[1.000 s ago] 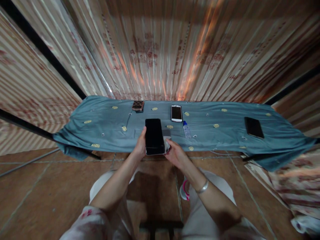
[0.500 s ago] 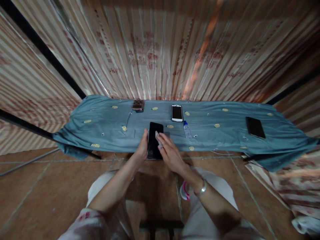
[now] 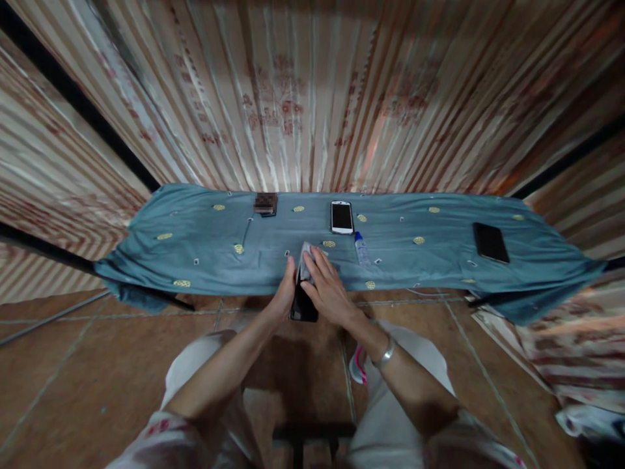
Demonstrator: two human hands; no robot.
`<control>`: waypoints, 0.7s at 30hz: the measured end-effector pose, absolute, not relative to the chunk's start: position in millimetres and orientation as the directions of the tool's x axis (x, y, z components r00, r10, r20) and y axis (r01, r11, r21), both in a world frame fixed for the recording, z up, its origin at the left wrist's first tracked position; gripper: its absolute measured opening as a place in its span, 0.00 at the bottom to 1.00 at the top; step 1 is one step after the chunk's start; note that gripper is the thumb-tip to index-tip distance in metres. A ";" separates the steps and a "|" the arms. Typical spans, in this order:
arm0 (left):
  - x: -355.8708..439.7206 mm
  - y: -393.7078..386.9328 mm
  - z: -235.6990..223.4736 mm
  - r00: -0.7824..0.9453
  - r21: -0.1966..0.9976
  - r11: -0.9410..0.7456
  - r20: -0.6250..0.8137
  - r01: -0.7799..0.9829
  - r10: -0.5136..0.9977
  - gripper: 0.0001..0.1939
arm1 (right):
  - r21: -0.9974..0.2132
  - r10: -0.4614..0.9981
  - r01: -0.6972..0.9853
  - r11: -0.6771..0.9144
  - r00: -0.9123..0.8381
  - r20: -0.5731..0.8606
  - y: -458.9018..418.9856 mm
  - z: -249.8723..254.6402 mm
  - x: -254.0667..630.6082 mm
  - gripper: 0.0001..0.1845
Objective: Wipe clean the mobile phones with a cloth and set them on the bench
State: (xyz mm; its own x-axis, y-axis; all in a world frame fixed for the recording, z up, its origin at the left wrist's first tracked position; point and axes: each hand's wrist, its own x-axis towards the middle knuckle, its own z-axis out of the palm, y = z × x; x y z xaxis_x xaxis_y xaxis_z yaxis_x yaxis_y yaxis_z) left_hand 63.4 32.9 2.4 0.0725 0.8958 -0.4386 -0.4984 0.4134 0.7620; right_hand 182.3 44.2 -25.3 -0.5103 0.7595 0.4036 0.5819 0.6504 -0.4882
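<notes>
A black smartphone [image 3: 303, 305] is held over the table's front edge by my left hand [image 3: 283, 291], which grips its left side with the thumb along the edge. Over the phone's upper part lies my right hand [image 3: 328, 286], its fingers pressing a small pale cloth [image 3: 306, 251] against the screen. The fingers and cloth cover much of the upper screen. Beyond my right hand lies a small clear bottle with a blue cap [image 3: 361, 247]. Behind the bottle is a white phone with a dark screen [image 3: 342, 217].
A blue-green cloth with yellow prints covers the narrow table [image 3: 215, 228]. A dark flat case or tablet [image 3: 491, 242] lies at the right, and a small brown stack [image 3: 265, 204] at the back left. A striped curtain [image 3: 312, 98] hangs behind, with black poles [image 3: 88, 98] at both sides.
My right hand has slid the cloth up toward the phone's far end. The phone has tilted and come slightly nearer to me. The view has shifted a little.
</notes>
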 end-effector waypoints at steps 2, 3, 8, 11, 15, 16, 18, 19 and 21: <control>60.1 34.5 -1.9 0.036 0.775 0.386 -0.427 -0.501 0.904 0.31 | -0.484 0.740 0.561 0.671 -0.535 0.407 38.2 -27.6 179.1 0.34; 57.4 36.2 -4.4 0.012 0.778 0.370 -0.423 -0.508 0.906 0.31 | -0.480 0.725 0.544 0.688 -0.555 0.409 33.6 -29.1 176.7 0.35; 43.8 44.0 -13.5 0.040 0.717 0.443 -0.503 -0.538 0.863 0.38 | -0.460 0.650 0.468 0.754 -0.629 0.426 11.9 -38.1 164.7 0.38; 43.0 42.1 -11.3 0.055 0.704 0.459 -0.515 -0.542 0.855 0.39 | -0.463 0.642 0.455 0.760 -0.633 0.432 11.3 -40.8 163.3 0.38; 51.4 34.7 -6.1 -0.057 0.792 0.333 -0.418 -0.512 0.907 0.28 | -0.483 0.676 0.478 0.733 -0.589 0.443 24.5 -37.6 167.7 0.36; 53.9 33.3 -6.0 -0.082 0.820 0.294 -0.379 -0.490 0.922 0.24 | -0.490 0.688 0.487 0.723 -0.573 0.446 28.7 -36.0 169.1 0.36; 57.8 32.1 -8.1 -0.093 0.861 0.253 -0.325 -0.440 0.941 0.22 | -0.506 0.713 0.504 0.700 -0.542 0.445 36.5 -32.7 171.6 0.35; 58.9 32.4 -10.0 -0.092 0.873 0.249 -0.314 -0.420 0.945 0.21 | -0.515 0.725 0.512 0.687 -0.528 0.442 39.9 -31.1 172.6 0.35; 59.4 34.3 -14.7 -0.098 0.890 0.245 -0.303 -0.385 0.948 0.22 | -0.532 0.743 0.521 0.668 -0.510 0.434 45.0 -28.5 173.9 0.34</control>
